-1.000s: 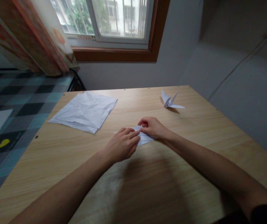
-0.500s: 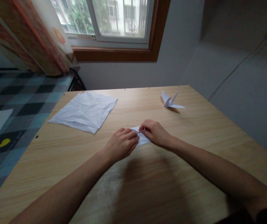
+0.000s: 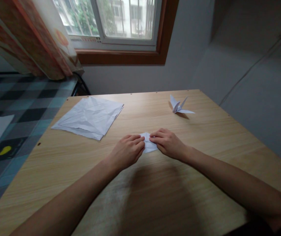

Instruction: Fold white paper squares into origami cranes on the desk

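Wooden desk (image 3: 140,111); finished paper bird (image 3: 176,108) near its far right corner; well inside the edges, left hand (image 3: 128,150) and right hand (image 3: 168,143) fingers press flat, partly folded paper (image 3: 150,147); cannot tell if pinching.

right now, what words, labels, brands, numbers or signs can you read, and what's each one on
None can be read.
Black patch: small pale marks near the yellow shape, too small and blurred to read.
Window frame: marks along the bottom, too blurred to read.
Folded paper, sheets, crane: no writing visible.
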### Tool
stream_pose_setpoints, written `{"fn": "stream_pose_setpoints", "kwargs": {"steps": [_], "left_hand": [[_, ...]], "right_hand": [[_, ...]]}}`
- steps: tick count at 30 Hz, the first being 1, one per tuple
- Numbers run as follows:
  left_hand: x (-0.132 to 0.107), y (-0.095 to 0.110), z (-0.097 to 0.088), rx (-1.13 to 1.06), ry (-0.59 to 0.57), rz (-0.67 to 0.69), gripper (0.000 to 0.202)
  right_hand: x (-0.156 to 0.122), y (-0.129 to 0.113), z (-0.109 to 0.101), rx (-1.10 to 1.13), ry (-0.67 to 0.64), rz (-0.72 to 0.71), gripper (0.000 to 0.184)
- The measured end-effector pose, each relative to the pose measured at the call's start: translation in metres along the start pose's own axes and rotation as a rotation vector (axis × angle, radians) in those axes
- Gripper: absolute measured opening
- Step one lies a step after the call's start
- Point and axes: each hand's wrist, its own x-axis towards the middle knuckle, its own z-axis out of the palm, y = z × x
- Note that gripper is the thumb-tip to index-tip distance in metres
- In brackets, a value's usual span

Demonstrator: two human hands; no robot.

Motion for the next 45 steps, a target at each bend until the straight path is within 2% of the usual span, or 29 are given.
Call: {"fn": "stream_pose_setpoints", "kwargs": {"steps": [3,6,10,13,16,21,25,29,32,35,39,42,43,45], "left_hand": [[0.001,0.002,-0.001,-0.010,0.005,-0.028,0.019],[0.001,0.002,-0.001,-0.006,-0.002,-0.015,0.020],[-0.001,0.000,0.002,-0.046,0.038,-0.027,0.021],[-0.001,-0.003,0.004,-0.113,0.072,-0.115,0.021],[0.000,-0.005,0.004,-0.153,0.070,-0.227,0.019],[0.001,-0.006,0.003,-0.200,0.064,-0.321,0.018],[0.000,-0.007,0.005,-0.194,0.133,-0.374,0.031],[0.001,-0.006,0.004,-0.187,0.107,-0.376,0.050],[0.001,-0.004,0.001,-0.156,0.083,-0.316,0.033],[0.000,-0.001,-0.001,-0.121,0.118,-0.262,0.019],[-0.001,0.000,-0.002,-0.104,0.203,-0.266,0.017],[-0.002,0.001,-0.001,-0.066,0.282,-0.228,0.017],[-0.002,0.001,0.000,-0.051,0.312,-0.216,0.016],[-0.002,0.000,0.001,-0.019,0.372,-0.207,0.014]], "right_hand": [[0.003,-0.002,-0.002,0.080,0.017,0.088,0.028],[0.015,-0.002,-0.004,0.248,0.048,0.264,0.024],[0.038,-0.001,-0.007,0.326,-0.010,0.465,0.015],[0.051,0.000,-0.007,0.271,-0.076,0.507,0.027],[0.058,0.000,-0.005,0.319,-0.148,0.517,0.037],[0.062,0.000,-0.006,0.417,-0.232,0.597,0.030],[0.061,-0.003,-0.008,0.409,-0.235,0.571,0.012],[0.056,-0.008,-0.011,0.435,-0.134,0.485,0.010],[0.052,-0.011,-0.015,0.489,-0.127,0.396,0.010],[0.048,-0.012,-0.021,0.484,-0.141,0.392,0.016],[0.046,-0.010,-0.023,0.478,-0.228,0.402,0.026],[0.046,-0.010,-0.021,0.463,-0.311,0.364,0.007],[0.046,-0.010,-0.021,0.441,-0.328,0.362,0.006],[0.046,-0.013,-0.022,0.356,-0.308,0.357,0.016]]}}
